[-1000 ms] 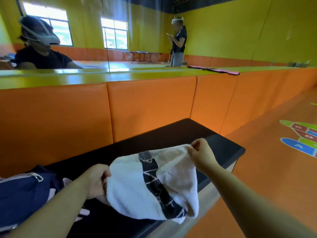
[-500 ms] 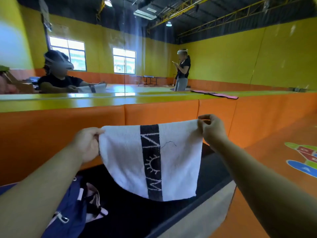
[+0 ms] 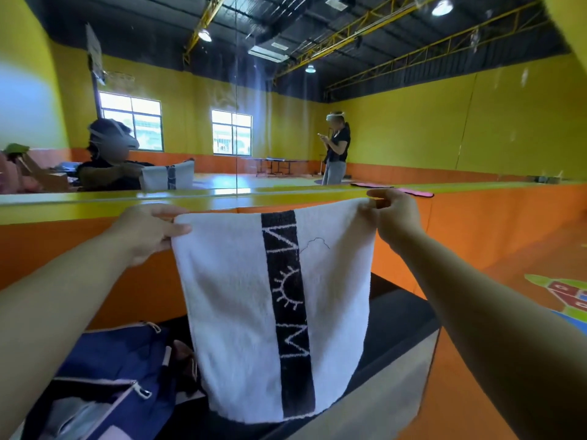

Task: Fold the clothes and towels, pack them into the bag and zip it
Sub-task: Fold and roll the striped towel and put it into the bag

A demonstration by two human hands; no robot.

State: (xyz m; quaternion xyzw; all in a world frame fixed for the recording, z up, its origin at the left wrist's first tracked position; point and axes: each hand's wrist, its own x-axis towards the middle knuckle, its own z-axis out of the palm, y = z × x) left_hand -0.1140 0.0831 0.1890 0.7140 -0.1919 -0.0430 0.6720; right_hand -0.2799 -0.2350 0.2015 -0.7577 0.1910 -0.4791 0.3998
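The left hand (image 3: 149, 231) pinches the top left corner of the towel (image 3: 235, 300) and the right hand (image 3: 395, 217) pinches its top right corner, so the white cloth with its black patterned stripe hangs flat and upright between them. It is held in the air above the black table (image 3: 403, 319), in front of the orange padded wall (image 3: 476, 223). The blue bag (image 3: 120, 363) lies on the table at lower left, its zip open, just beside the towel's lower edge.
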